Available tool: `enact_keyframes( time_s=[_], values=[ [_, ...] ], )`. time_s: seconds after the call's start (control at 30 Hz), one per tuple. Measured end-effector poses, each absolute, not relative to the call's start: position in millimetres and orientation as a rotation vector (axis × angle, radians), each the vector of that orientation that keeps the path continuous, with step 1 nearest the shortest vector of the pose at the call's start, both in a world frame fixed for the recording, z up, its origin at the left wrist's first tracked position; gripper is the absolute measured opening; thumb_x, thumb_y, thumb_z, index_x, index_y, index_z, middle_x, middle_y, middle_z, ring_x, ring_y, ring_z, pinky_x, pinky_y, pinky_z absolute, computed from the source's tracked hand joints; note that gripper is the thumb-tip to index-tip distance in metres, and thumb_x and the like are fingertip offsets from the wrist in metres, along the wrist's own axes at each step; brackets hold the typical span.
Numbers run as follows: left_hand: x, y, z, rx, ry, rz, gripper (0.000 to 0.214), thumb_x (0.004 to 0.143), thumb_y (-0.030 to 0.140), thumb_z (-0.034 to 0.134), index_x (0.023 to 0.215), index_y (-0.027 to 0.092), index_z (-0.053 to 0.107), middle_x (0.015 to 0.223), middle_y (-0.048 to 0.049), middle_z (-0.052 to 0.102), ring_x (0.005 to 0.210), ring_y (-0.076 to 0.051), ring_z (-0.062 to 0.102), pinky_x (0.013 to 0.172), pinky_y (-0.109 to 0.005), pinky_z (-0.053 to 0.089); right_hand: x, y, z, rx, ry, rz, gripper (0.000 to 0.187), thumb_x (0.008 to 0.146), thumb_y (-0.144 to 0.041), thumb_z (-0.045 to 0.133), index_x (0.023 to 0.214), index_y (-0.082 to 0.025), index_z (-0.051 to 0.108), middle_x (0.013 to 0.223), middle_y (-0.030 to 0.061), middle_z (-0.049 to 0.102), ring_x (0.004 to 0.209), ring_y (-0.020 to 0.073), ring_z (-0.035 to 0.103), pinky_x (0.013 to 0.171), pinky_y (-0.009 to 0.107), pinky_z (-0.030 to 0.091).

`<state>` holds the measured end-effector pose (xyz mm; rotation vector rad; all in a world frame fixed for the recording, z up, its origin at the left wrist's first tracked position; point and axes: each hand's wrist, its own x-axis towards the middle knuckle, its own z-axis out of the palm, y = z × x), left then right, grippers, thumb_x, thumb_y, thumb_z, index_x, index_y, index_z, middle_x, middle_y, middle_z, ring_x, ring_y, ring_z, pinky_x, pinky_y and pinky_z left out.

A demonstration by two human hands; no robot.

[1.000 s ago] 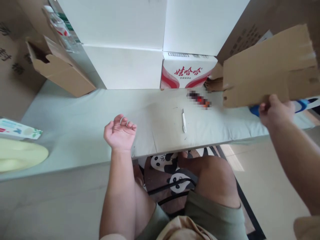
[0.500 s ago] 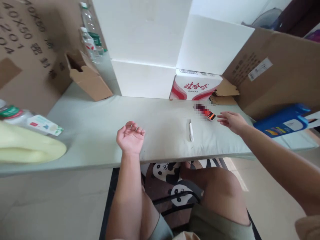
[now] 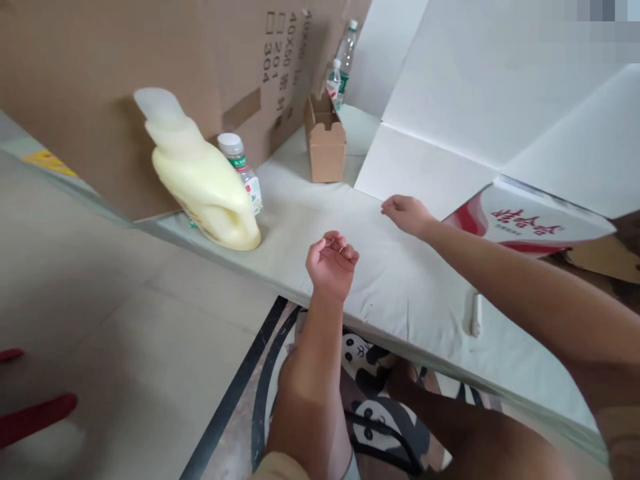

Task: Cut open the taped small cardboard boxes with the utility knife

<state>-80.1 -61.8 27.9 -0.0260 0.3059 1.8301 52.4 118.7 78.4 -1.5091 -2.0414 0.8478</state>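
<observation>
Now: your left hand (image 3: 333, 263) rests palm up on the near edge of the table cover (image 3: 400, 280), fingers loosely curled, nothing in it. Your right hand (image 3: 407, 213) lies knuckles up further back on the same cover, fingers loosely bent, nothing seen in it. Its fingertips lie just beside the lower edge of a white panel (image 3: 415, 170). The small cardboard box (image 3: 325, 140), open-topped and upright, stands ahead of both hands, apart from them. The white pen (image 3: 476, 315) lies on the cover near the front edge, under your right forearm and well apart from both hands.

Surface: pale, soft cover, slightly creased. Large brown cardboard (image 3: 100, 87) walls the left side; white panels close the back. The floor has pale tiles; a panda-print mat (image 3: 365, 373) lies under the table.

Count: one pen, one small box, one yellow jug (image 3: 205, 183), one capped bottle (image 3: 243, 170) touching it, two water bottles (image 3: 345, 47) behind the box, one red-and-white carton (image 3: 530, 220).
</observation>
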Motion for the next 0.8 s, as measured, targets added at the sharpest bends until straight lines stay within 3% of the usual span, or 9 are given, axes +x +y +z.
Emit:
enact_keyframes(
  time_s=[0.17,0.3,0.4,0.47,0.57,0.7,0.8],
  values=[
    [-84,-55,27,-0.103,0.309,1.807,0.012,0.077,0.026,0.051,0.073,0.019,0.06,0.064,-0.0002,0.048,0.05,-0.01,0.042,0.057,-0.029,0.037,-72,151,101,-1.318,-2.38,0.399,0.022,0.084,-0.011,0.059,0.104,-0.017,0.066,0.107,0.009,0.069,0.1,0.0235,0.065,0.099,0.043,0.051],
    [-85,-46,21,-0.066,0.385,1.787,0.013,0.077,0.025,0.051,0.069,0.019,0.059,0.062,-0.0004,0.044,0.05,-0.011,0.04,0.058,-0.03,0.034,-131,186,117,-1.117,-2.49,0.088,0.051,0.077,-0.002,0.062,0.125,-0.019,0.056,0.144,0.0146,0.049,0.127,0.0372,0.054,0.109,0.06,0.042],
    [-89,-39,17,-0.002,0.4,1.805,0.018,0.079,0.028,0.051,0.067,0.018,0.06,0.058,0.0013,0.036,0.051,-0.011,0.038,0.058,-0.029,0.031,-144,213,118,-1.138,-2.603,-0.106,0.056,0.073,0.004,0.063,0.124,-0.019,0.057,0.137,0.0156,0.053,0.125,0.044,0.054,0.105,0.068,0.039],
    [-90,-35,17,0.001,0.427,1.801,0.019,0.08,0.028,0.051,0.066,0.018,0.058,0.057,0.002,0.033,0.05,-0.01,0.037,0.057,-0.029,0.03,-140,223,116,-1.205,-2.643,-0.221,0.039,0.079,0.0,0.062,0.114,-0.016,0.061,0.121,0.0157,0.06,0.115,0.0416,0.06,0.099,0.065,0.044],
    [-87,-31,19,0.014,0.51,1.783,0.019,0.082,0.027,0.048,0.068,0.018,0.058,0.057,0.0019,0.036,0.05,-0.011,0.038,0.057,-0.028,0.031,-114,211,117,-1.162,-2.667,-0.317,0.015,0.091,-0.012,0.056,0.1,-0.017,0.067,0.11,0.0139,0.065,0.099,0.0318,0.065,0.087,0.051,0.05],
    [-85,-32,13,0.102,0.821,1.94,0.013,0.082,0.028,0.051,0.076,0.018,0.059,0.064,0.0005,0.048,0.059,-0.012,0.048,0.062,-0.027,0.038,-39,143,123,-1.081,-2.683,-0.489,0.028,0.1,-0.028,0.046,0.112,-0.018,0.069,0.119,0.0118,0.068,0.083,0.0193,0.066,0.066,0.033,0.043],
    [-90,-39,4,0.156,1.328,2.106,0.013,0.08,0.032,0.059,0.086,0.02,0.06,0.085,-0.0023,0.06,0.084,-0.015,0.058,0.079,-0.029,0.045,47,73,121,-0.839,-2.548,-0.591,0.027,0.098,-0.028,0.046,0.103,-0.017,0.071,0.103,0.0084,0.074,0.072,0.0152,0.066,0.05,0.028,0.033]
  ],
)
